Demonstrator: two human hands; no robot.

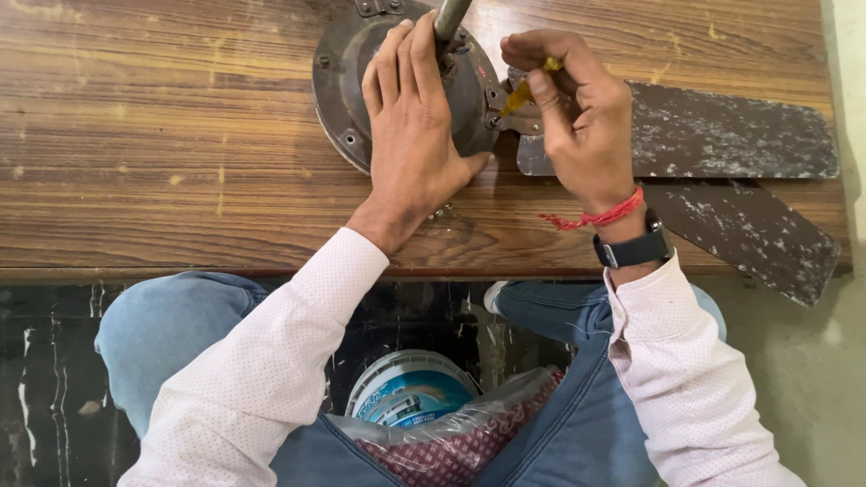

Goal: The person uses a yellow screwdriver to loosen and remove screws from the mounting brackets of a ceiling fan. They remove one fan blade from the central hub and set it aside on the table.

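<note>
A round dark metal fan motor housing [338, 68] lies on the wooden table [162, 135], with a grey shaft [449, 16] rising from its middle. My left hand [412, 117] presses flat on top of the housing beside the shaft. My right hand [573, 108] grips a yellow-handled screwdriver [523, 88], its tip at the bracket where a worn brown fan blade [722, 135] joins the housing. A second blade [758, 230] lies below it, pointing toward the table's right front corner.
A few small screws [442, 213] lie on the table near my left wrist. Below the table edge, between my knees, sit a round white-and-blue tub [410, 388] and a clear plastic bag with red cloth [460, 442].
</note>
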